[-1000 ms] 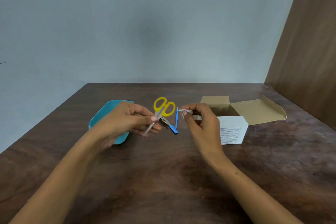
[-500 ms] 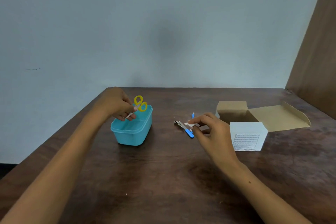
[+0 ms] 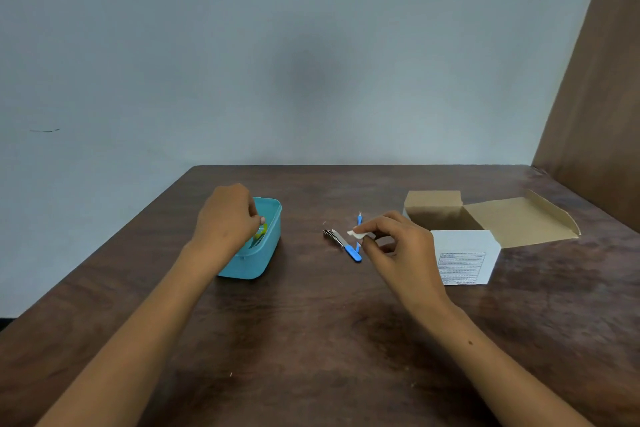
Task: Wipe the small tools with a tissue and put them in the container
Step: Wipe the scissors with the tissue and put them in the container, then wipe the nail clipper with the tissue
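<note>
Scissors (image 3: 260, 231), yellow-handled, down inside teal container (image 3: 268, 246), mostly hidden under left hand (image 3: 227, 218). Left hand curled over container's near-left part, fingers bent down into it; whether still pinching scissors cannot be told. Right hand (image 3: 394, 246) hovering low over wooden table (image 3: 311, 340), well to the right of left hand, thumb and forefinger pinching a small white tissue (image 3: 356, 234). Just beside right hand's fingertips, on their left: blue-handled tool (image 3: 353, 252) lying flat with metal blade toward a small fan of thin metal pieces (image 3: 330, 234). Slightly beyond the fingertips: second thin blue tool (image 3: 359, 218), partly covered by the hand. Right of right hand, close by: white cardboard box (image 3: 464, 260) with printed label on its front, brown flaps open, one flap spread out farther right. Pale wall behind; wooden panel at far right.
</note>
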Demonstrator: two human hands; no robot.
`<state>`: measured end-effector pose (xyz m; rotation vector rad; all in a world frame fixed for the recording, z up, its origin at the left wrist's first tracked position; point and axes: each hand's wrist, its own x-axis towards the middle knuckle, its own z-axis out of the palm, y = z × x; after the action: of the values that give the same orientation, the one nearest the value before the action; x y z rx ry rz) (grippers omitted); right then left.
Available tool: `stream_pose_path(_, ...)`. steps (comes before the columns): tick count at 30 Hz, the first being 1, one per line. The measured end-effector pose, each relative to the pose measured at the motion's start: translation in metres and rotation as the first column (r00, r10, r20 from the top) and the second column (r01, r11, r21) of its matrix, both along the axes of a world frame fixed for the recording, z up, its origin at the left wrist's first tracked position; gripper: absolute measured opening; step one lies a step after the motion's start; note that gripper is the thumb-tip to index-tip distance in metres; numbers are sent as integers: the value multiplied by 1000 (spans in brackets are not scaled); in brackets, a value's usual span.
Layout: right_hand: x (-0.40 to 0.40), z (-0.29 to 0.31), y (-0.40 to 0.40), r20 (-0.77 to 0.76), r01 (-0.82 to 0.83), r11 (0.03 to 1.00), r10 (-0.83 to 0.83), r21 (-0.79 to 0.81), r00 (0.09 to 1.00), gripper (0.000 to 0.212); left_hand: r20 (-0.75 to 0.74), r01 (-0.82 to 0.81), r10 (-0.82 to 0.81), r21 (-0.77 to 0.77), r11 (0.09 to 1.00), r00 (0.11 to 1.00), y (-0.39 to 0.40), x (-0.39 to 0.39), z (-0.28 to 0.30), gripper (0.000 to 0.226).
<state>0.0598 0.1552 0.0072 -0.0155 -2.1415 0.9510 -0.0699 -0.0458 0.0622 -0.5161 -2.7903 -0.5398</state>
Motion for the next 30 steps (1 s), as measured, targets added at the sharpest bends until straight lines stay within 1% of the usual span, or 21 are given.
stream_pose_path(4,0,1,2,-2,38,999,-38,-7,999,20,-174,10,-1,53,999,985,14,15,0,18)
stream_pose_path(6,0,2,4,-7,57,998,-57,-27,998,21,-248,86,-59,100,991,967,25,27,-2,18)
stream_pose_path(8,1,4,5,-6,71,996,-71,-59,997,22,-276,208,-165,133,969,947,39,37,-6,15)
stream_pose_path(10,2,6,6,8,85,993,-85,-83,996,21,-247,316,-281,119,941,928,53,43,-15,16)
stream_pose_path(13,3,7,6,23,108,991,-106,-78,994,19,-173,427,-416,31,904,893,68,44,-35,33)
stream_pose_path(16,2,7,6,41,126,991,-124,-51,992,15,-58,447,-454,-98,889,889,75,41,-51,53)
stream_pose_path(18,2,7,7,49,134,990,-132,-35,990,14,13,461,-468,-194,866,884,76,40,-55,61)
stream_pose_path(20,2,7,7,48,134,991,-133,-26,990,15,50,481,-487,-273,833,872,77,40,-57,65)
stream_pose_path(22,1,6,7,49,130,991,-129,-28,990,16,45,491,-503,-307,815,863,77,40,-60,64)
stream_pose_path(24,1,6,7,53,133,991,-131,-32,990,17,2,500,-522,-293,815,853,76,39,-62,57)
stream_pose_path(28,1,4,7,61,128,991,-126,-29,990,19,-37,508,-525,-202,837,851,72,38,-63,41)
stream_pose_path(30,0,3,8,80,126,992,-125,-11,989,19,-47,491,-503,-159,857,863,69,38,-61,29)
